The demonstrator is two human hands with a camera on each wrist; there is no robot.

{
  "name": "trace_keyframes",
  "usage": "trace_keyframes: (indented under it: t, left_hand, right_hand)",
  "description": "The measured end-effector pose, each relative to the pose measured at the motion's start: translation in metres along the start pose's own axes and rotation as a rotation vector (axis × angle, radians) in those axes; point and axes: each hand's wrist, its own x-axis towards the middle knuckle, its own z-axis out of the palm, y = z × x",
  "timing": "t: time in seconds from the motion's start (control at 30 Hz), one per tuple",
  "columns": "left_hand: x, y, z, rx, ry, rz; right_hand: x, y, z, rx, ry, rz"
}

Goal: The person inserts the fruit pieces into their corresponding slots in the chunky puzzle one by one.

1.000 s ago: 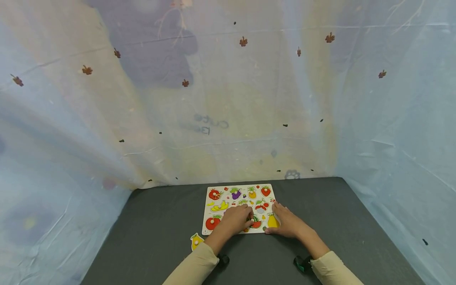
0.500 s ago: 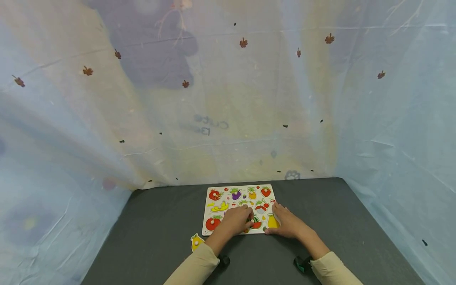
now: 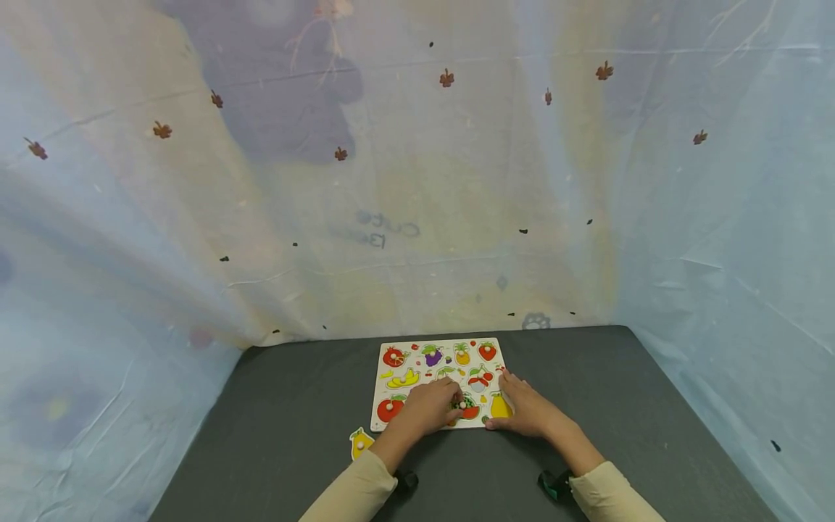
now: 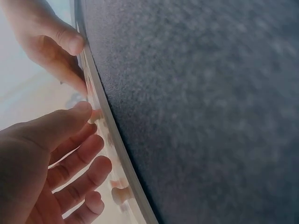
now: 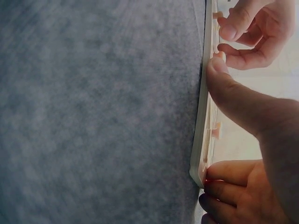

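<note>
A white wooden fruit puzzle board [image 3: 377,420] lies on the dark table, its pieces fitted with small knobs. My left hand [image 3: 427,404] is over its near middle, fingers loosely bent beside the watermelon piece [image 3: 468,410]. In the left wrist view the left thumb [image 4: 77,114] and fingers are spread apart close to a knob [image 4: 96,115]. My right hand [image 3: 527,409] rests against the board's near right corner, thumb [image 5: 218,67] on the near edge and fairly straight fingers along the right side. A yellow pear piece [image 3: 501,406] sits beside the right hand.
A loose yellow pear-shaped piece [image 3: 360,442] lies off the board by the left forearm, partly covered by the sleeve. Tomato [image 3: 389,409], banana [image 3: 403,378], grape and strawberry pieces show on the board. A pale printed curtain [image 3: 417,181] hangs behind the dark table [image 3: 300,420].
My left fingers have loosened slightly, so more of the watermelon piece shows beside them. The right hand and the board stay in place.
</note>
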Motion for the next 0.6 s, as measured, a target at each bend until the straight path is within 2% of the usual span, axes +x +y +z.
trace_keyframes:
  t: [0.33,0.6]
  left_hand:
    - [-0.014,-0.01,-0.004,0.031,0.045,0.051]
    - [-0.028,-0.021,-0.009,0.045,0.054,0.015]
  right_hand:
    - [0.001,0.0,0.0,-0.002,-0.016,0.021]
    - [0.0,-0.002,-0.001,-0.003,-0.012,0.009]
